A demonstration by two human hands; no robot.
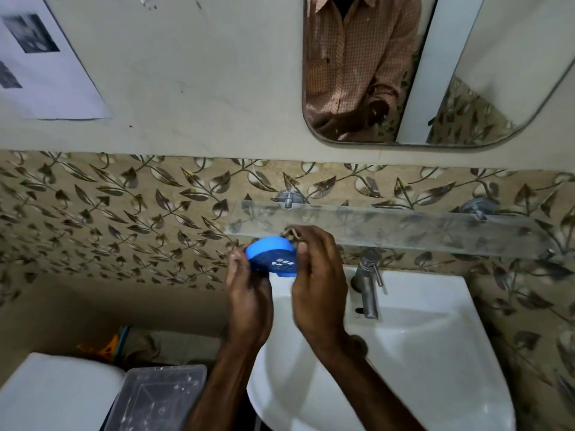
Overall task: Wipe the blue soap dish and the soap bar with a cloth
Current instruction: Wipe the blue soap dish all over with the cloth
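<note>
You held the blue soap dish (268, 255) up in front of the leaf-patterned wall tiles (124, 213), just under the front edge of the glass shelf (404, 231) and over the back left part of the white sink (435, 337). The dish was tipped on edge, its perforated face turned toward you, with light showing through a few of the openings.

Your left grip (249, 290) was closed on the dish from the left, fingers (237, 259) curled round its edge. Your right grip (317, 275) was closed too. It pinched a small bunched brownish cloth (291, 233) against the dish's upper right rim, so only a tuft of the cloth showed above the fingertips.

A metal tap (368, 284) stood at the back of the sink, just beside your right grip. Above the shelf hung a mirror (466, 57) that reflected a checked shirt and both forearms.

On the wall to the upper left was a sheet of paper (53, 76) with dark printed pictures, whose print was too blurred to read. At lower left a clear plastic container (155, 396) sat against a white rounded object (46, 396). I could make out no lettering on the dish, the tap or the container.
</note>
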